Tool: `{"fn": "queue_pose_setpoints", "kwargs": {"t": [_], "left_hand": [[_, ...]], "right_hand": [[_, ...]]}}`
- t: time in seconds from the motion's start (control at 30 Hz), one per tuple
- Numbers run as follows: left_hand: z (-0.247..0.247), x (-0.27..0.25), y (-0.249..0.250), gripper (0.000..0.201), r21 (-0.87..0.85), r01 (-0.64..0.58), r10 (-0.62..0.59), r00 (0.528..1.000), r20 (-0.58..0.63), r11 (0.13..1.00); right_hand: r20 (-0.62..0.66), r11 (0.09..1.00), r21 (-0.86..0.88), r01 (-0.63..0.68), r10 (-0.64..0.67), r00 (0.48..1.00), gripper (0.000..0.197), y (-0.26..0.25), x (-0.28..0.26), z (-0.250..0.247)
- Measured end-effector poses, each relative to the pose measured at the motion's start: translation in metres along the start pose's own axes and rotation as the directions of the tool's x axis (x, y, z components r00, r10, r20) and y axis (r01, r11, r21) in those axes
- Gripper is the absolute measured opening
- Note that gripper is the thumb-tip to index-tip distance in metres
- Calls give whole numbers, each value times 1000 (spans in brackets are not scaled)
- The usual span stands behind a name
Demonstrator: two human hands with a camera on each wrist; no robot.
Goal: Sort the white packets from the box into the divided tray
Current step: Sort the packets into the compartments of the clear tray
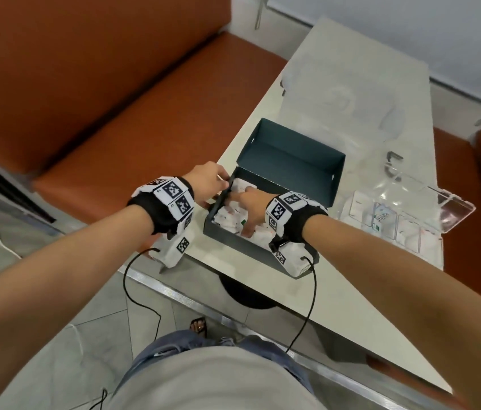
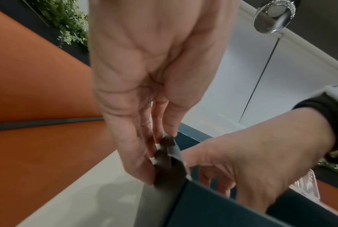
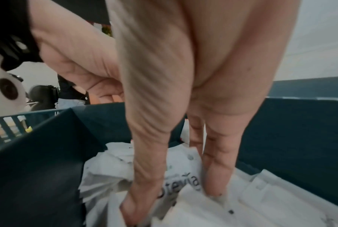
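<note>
Box (image 1: 289, 176): dark teal card, rectangular, matt; hinged lid standing open at the far side; set near the table's left edge.
Packets (image 3: 187, 181): white paper sachets, flat, crinkled, loosely heaped in the box; one reads "stevia" in dark print.
Right hand (image 1: 248, 207): inside the box, fingers pointing down into the heap, thumb and fingers pinching the printed sachet.
Left hand (image 2: 144, 92): outside the box at its left wall, fingertips pinching a grey card flap (image 2: 169, 159) at the rim corner.
Tray (image 1: 392, 223): clear plastic, divided into a row of compartments with a hinged clear lid open behind; right of the box, apart from both hands; several cells hold white sachets.
Table (image 1: 351, 69): pale, smooth, glossy top, metal-edged.
Bench (image 1: 100, 84): orange upholstered seating, left of the table.
</note>
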State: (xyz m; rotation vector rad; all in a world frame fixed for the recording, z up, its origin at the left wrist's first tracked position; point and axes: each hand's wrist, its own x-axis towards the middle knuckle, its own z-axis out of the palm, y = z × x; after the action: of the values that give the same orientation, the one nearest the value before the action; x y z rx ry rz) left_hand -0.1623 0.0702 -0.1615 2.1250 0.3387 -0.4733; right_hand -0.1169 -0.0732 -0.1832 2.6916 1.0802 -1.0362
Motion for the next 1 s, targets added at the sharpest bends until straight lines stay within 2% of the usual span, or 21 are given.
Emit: {"fn": "queue_pose_setpoints", "kwargs": {"t": [0.13,0.27,0.4,0.57,0.73,0.8,0.87,1.0], "left_hand": [[0,0,-1,30,-11,0,0,1000,3,1000],[0,-1,0,29,-14,13,-12,1000,19,1000],[0,1,-1,27,-29,3,-3,1000,21,1000],[-1,1,0,26,-67,24,-21,999,36,997],[1,0,2,26,-41,16,-15,1000,18,999],[1,-1,2,27,-39,16,-16,1000,19,999],[0,-2,2,27,-37,15,-14,1000,21,999],[1,-4,4,30,-3,6,-6,1000,9,1000]], "right_hand": [[-20,1000,25,-13,14,1000,72,1,-3,-1],[-21,999,39,-33,34,999,70,0,-8,-4],[-44,991,121,-49,54,998,74,-3,-11,-3],[17,957,284,-62,59,998,71,-4,-8,1],[29,922,379,-71,65,997,48,-2,-3,1],[31,920,387,-65,58,998,54,-4,-2,0],[-5,913,404,-49,56,998,62,-5,-3,-2],[-189,922,383,61,14,982,35,-6,-6,-11]]}}
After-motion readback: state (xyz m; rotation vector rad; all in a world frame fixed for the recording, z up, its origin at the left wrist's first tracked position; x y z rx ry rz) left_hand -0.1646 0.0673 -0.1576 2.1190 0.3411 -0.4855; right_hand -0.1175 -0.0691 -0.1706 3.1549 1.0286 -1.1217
